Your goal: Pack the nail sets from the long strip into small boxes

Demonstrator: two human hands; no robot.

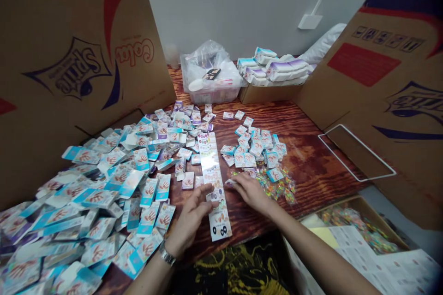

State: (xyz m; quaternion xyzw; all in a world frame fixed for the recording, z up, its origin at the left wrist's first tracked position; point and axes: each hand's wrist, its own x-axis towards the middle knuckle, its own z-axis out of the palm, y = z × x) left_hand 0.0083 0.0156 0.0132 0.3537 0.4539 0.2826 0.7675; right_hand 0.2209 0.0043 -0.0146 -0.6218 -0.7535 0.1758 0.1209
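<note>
A long white printed strip with rows of coloured nail designs (214,184) lies lengthwise on the wooden table. The fingertips of my left hand (190,216) rest against its edge, and a metal wristwatch (167,255) sits on that wrist. My right hand (251,192) pinches a small packet (229,183) just right of the strip. Beside that hand lies a scatter of colourful small packets (275,185). A smaller heap of white-and-blue cards printed with a hand (254,147) stands beyond it. A large spread of the same cards (104,193) covers the left of the table.
Printed cardboard sheets (69,69) wall the left and right of the red-brown wooden table (304,147). At the back are a plastic tub holding a clear bag (211,73) and a box of stacked packs (273,69). A low box of packets and printed sheets (360,226) stands at lower right.
</note>
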